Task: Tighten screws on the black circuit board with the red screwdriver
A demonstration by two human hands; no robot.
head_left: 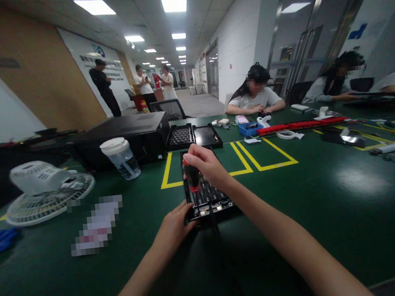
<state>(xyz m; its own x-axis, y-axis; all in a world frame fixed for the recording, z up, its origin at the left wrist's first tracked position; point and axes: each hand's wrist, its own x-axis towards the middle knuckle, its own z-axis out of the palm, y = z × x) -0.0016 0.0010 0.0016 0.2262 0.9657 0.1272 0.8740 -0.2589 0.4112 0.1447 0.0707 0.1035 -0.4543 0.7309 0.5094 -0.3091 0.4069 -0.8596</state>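
Observation:
My right hand (204, 166) is closed round the black and red handle of a screwdriver (191, 177), held upright with its tip down on a black tray of small parts (210, 201) lying on the green table (330, 200). At the tray's near left corner my left hand (174, 228) grips the edge, fingers curled against it. The screwdriver's tip is hidden among the parts.
Two more black trays (193, 136) lie beyond yellow tape lines (255, 160). A lidded plastic cup (121, 158), a white fan (46, 189) and a black box (125, 134) stand at the left. Other people sit at the far right side; a blue bin (250, 128) and red strips (301, 125) lie near them.

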